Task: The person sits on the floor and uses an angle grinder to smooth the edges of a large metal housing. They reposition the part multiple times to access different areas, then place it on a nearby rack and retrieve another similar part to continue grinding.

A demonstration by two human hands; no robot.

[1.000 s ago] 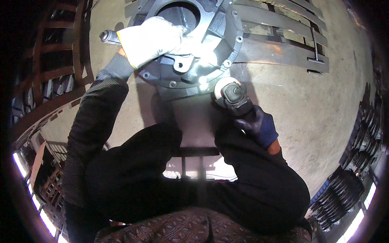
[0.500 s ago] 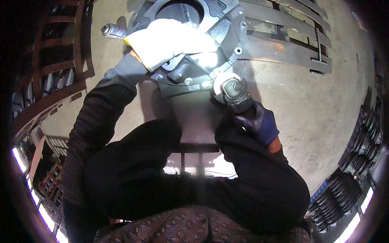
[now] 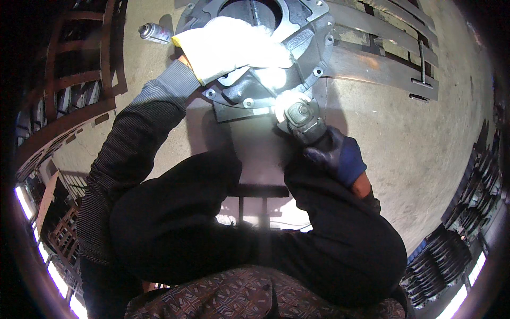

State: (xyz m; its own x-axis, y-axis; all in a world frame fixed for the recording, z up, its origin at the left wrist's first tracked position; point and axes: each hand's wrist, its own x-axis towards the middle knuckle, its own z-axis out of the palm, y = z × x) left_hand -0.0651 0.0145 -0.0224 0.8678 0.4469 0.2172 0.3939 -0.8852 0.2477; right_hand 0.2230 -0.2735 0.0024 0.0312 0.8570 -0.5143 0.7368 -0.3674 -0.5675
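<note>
A large round dark-grey cast metal housing (image 3: 304, 50), with a wide opening and bolt holes along its flange, lies in front of me. Across it rests my left hand (image 3: 228, 50) in a white glove with a yellow cuff edge. Its fingers stretch to the right over the casting, though glare blurs their tips. My right hand (image 3: 336, 155), in a dark-blue glove, is wrapped round an angle grinder (image 3: 305, 121). The grinder's pale, brightly lit disc is at the near edge of the flange; whether it touches the metal I cannot tell.
A spray can (image 3: 156, 33) lies left of the housing. Flat metal bars (image 3: 366, 66) and a T-shaped metal rod (image 3: 422, 64) are on the right. Brown metal racks (image 3: 79, 87) stand at the left, and stacked dark parts (image 3: 443, 260) at the lower right.
The grinder has shifted a little left along the housing's near edge and slightly closer to it. My left hand stays on the casting. The whole view has moved slightly.
</note>
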